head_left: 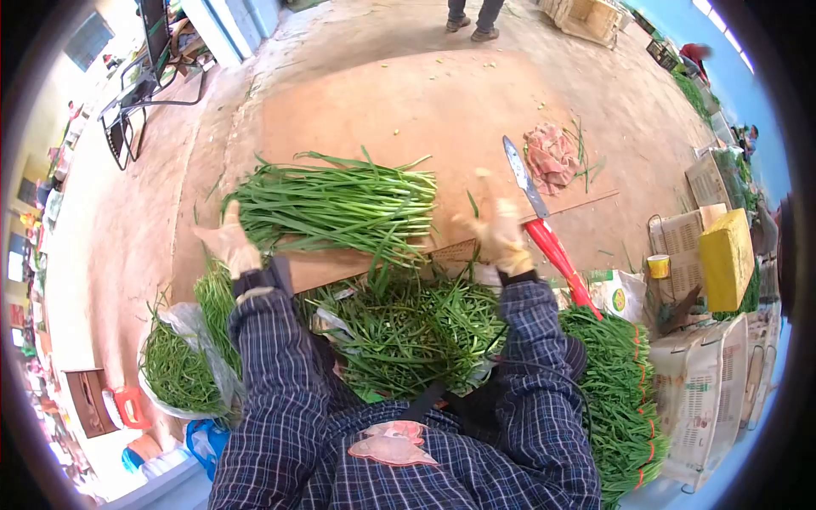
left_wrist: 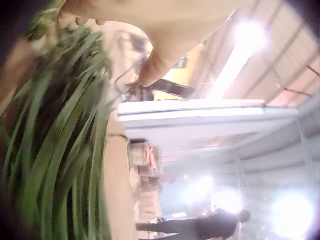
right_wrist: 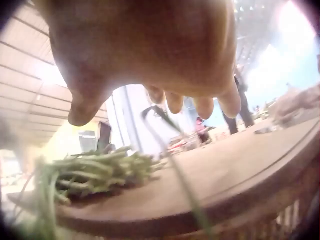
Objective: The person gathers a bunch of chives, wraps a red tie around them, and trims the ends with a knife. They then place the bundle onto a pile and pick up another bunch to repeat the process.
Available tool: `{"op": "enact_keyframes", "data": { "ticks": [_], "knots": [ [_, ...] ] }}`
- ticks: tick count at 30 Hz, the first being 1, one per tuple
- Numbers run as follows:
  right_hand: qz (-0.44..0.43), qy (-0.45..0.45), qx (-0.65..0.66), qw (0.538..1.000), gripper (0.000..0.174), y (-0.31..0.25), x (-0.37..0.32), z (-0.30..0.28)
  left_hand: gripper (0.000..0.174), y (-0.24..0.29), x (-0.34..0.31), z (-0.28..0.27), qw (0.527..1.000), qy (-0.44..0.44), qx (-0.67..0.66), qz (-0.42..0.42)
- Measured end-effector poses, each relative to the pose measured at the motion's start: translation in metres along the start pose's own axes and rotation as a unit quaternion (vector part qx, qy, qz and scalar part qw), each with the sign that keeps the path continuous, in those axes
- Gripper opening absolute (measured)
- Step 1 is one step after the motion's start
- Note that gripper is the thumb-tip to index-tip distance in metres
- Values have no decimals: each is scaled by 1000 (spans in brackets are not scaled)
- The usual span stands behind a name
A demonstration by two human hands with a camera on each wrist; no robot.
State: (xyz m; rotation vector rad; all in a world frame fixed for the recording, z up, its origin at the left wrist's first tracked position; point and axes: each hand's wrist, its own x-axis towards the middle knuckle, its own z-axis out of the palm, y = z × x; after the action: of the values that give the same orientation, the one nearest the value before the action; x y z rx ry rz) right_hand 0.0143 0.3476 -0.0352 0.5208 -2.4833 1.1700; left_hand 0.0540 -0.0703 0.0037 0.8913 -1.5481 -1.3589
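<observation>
A thick bundle of long green chives (head_left: 340,204) lies crosswise on the brown board (head_left: 382,102), pale stalk ends to the right. Beside its leafy left end is my left hand (head_left: 231,242), thumb spread out and fingers reaching along the leaves (left_wrist: 60,145). My right hand (head_left: 497,238) hovers off the stalk ends, its fingers (right_wrist: 202,107) extended and apart, holding nothing. One loose green blade (right_wrist: 187,185) rises below that hand in the right wrist view. Right of it, a knife (head_left: 525,174) with a long red handle (head_left: 557,255) lies slanted at the board's edge.
Loose greens (head_left: 408,331) heap up before my body. A crumpled pink cloth (head_left: 552,157) lies beyond the knife. At right are stacked green bunches (head_left: 616,399), white crates (head_left: 701,382) and a yellow block (head_left: 727,259). A bag of greens (head_left: 174,365) stands left; a person's legs (head_left: 476,17) show ahead.
</observation>
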Motion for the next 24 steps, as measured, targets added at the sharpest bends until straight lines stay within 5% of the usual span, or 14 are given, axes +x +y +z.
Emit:
{"op": "enact_keyframes", "data": {
  "ticks": [1,2,3,4,5,7,8,9,16,24],
  "knots": [
    [31,61,-21,997,59,6,-3,-17,87,20,-8,1,1000,-4,2,-4],
    [200,60,180,961,51,17,-5,-33,84,49,-26,4,980,-160,100,66],
    [94,101,-86,987,44,46,-3,-45,83,75,-49,9,921,-310,192,134],
    [86,115,-208,968,44,77,-5,-54,82,87,-71,17,828,-448,275,197],
    [89,113,-209,967,44,93,-5,-61,95,83,-93,35,663,-515,255,480],
    [276,58,-329,901,45,112,-9,-70,128,43,-140,45,492,-606,326,533],
    [281,60,-330,899,45,113,-11,-68,132,37,-149,54,398,-620,383,557],
    [299,39,-357,884,44,113,-12,-64,134,33,-152,67,355,-604,397,593],
    [329,48,-307,892,43,129,-8,-56,140,24,-138,126,358,-608,445,551],
    [330,-22,-280,901,54,119,4,-54,139,9,-116,174,499,-648,433,380]
  ]
}}
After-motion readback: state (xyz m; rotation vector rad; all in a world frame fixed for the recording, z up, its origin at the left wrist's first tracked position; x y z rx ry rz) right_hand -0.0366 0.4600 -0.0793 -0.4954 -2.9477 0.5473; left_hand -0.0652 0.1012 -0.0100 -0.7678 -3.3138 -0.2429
